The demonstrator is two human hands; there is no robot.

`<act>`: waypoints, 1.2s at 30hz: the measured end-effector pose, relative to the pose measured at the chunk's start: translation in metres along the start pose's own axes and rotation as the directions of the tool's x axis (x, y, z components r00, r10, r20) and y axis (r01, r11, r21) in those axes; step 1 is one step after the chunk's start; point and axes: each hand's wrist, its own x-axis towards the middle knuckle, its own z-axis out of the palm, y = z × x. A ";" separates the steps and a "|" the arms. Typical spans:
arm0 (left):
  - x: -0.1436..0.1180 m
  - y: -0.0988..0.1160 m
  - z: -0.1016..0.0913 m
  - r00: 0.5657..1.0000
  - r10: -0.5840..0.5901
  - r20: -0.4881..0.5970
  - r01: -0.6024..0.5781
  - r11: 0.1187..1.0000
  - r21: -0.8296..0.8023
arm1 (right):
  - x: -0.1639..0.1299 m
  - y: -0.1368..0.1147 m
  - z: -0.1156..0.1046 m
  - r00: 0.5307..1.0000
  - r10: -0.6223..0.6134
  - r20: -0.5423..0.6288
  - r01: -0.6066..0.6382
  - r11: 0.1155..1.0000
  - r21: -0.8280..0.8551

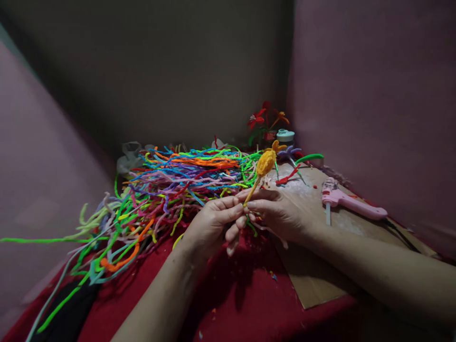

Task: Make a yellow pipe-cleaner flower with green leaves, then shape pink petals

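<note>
Left hand point(210, 223) and right hand point(276, 213) both pinched on the thin stem of a yellow pipe-cleaner bud point(265, 163), raised just right of the pipe-cleaner heap point(171, 185). Pink glue gun point(351, 203) farther right of the heap, on cardboard point(320, 280).

A pink plastic glue gun point(351, 203) lies on a flat brown cardboard sheet point(313, 280) spread over a red cloth point(242, 304). Left of the glue gun sprawls a big loose heap of multicoloured fuzzy pipe cleaners point(171, 185). Behind the glue gun, toward the corner, stand 2 red and orange pipe-cleaner flowers point(265, 118), with a small pale-teal round container point(285, 136), perhaps a lidded jar, just beside them.
</note>
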 end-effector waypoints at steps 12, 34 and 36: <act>0.000 0.000 0.008 0.990 0.108 -0.095 -0.085 0.972 0.218 | -0.002 -0.002 0.002 0.999 -0.002 -0.054 0.001 1.000 -0.022; 0.003 -0.010 0.006 1.000 -0.003 -0.021 0.003 1.000 -0.030 | -0.002 -0.002 0.006 0.996 0.052 0.078 -0.059 0.993 0.098; 0.002 -0.009 0.007 1.000 -0.011 0.009 0.011 0.997 -0.078 | -0.003 -0.003 0.006 0.995 0.021 0.102 -0.033 0.992 0.120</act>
